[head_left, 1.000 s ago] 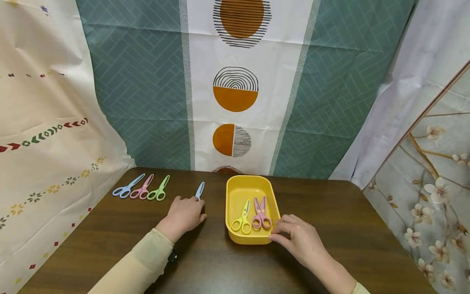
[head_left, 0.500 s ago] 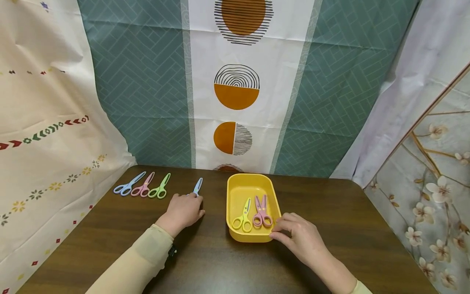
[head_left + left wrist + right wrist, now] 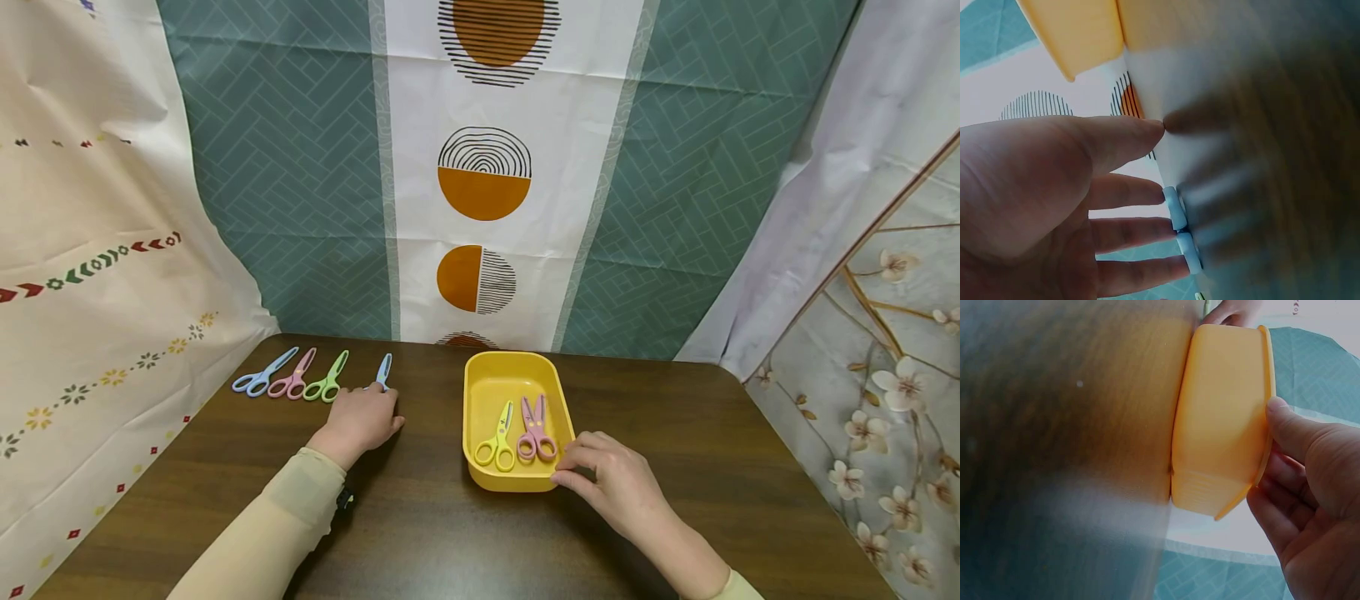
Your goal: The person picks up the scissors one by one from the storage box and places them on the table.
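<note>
My left hand (image 3: 362,417) reaches over blue scissors (image 3: 384,368) lying on the table, its palm side down. In the left wrist view, straight fingertips touch the scissors' blue handle loops (image 3: 1175,209), and the thumb tip meets the tabletop. The near right corner of a yellow plastic tray (image 3: 517,482) is held by my right hand (image 3: 613,477). Its thumb and fingers pinch the rim, as the right wrist view shows. Inside the tray lie yellow scissors (image 3: 503,429) and pink scissors (image 3: 535,427), blades pointing away.
Left of my left hand, another pair of blue scissors (image 3: 267,374), pink scissors (image 3: 299,373) and green scissors (image 3: 332,377) lie in a slanted row. Fabric hangings (image 3: 480,200) stand behind the dark wooden table (image 3: 712,442) and along both sides.
My left hand has slid the blue scissors leftward over the table, away from the tray and closer to the green pair. My right hand stays on the tray's corner.
</note>
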{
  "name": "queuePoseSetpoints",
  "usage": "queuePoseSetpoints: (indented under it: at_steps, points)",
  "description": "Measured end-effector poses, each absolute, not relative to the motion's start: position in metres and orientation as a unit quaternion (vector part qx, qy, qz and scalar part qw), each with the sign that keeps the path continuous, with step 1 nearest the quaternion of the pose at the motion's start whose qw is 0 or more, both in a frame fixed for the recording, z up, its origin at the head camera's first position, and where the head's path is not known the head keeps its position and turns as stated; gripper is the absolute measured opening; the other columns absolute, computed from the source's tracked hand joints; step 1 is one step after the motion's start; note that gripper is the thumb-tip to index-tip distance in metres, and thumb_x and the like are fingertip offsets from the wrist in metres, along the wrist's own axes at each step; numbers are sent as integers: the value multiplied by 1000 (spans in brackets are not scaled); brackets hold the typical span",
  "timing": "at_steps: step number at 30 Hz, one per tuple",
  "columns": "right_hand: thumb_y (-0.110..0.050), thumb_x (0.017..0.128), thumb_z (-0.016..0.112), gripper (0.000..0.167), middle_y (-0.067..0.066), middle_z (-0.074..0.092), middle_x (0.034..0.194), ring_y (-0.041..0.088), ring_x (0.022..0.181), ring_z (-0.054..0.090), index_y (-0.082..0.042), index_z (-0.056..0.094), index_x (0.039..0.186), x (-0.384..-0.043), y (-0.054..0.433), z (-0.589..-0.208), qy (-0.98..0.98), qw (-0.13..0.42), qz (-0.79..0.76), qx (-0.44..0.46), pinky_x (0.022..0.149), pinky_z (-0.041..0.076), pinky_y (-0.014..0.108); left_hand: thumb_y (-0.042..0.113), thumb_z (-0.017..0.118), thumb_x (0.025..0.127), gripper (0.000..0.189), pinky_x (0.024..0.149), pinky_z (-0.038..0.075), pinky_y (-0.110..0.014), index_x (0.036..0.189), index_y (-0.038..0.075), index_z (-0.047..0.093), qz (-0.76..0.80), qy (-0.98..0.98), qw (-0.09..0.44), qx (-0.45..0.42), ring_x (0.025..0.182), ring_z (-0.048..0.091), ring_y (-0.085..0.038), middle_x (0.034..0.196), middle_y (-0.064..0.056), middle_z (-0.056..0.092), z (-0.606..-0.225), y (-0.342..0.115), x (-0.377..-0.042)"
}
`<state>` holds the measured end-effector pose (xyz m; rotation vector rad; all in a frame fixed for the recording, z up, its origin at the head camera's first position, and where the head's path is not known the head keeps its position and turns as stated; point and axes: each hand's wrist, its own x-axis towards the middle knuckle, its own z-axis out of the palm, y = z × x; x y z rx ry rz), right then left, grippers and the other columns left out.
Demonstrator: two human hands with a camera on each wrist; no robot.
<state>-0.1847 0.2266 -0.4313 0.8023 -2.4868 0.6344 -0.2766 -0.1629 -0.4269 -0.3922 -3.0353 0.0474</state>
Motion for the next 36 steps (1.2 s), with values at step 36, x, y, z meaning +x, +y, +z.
queuePoseSetpoints:
  at_steps: [36]
  points:
    - [-26,84,97,20,-26,64,95,1,89,60,-35,80,90,-183,227,-432,-905,215,227,289,76,58,30,34,77,103,36,85,54,-67,112,-1,74,12,-995,40,-93,102,72,-50,112,-26,71,-424,-175,-279]
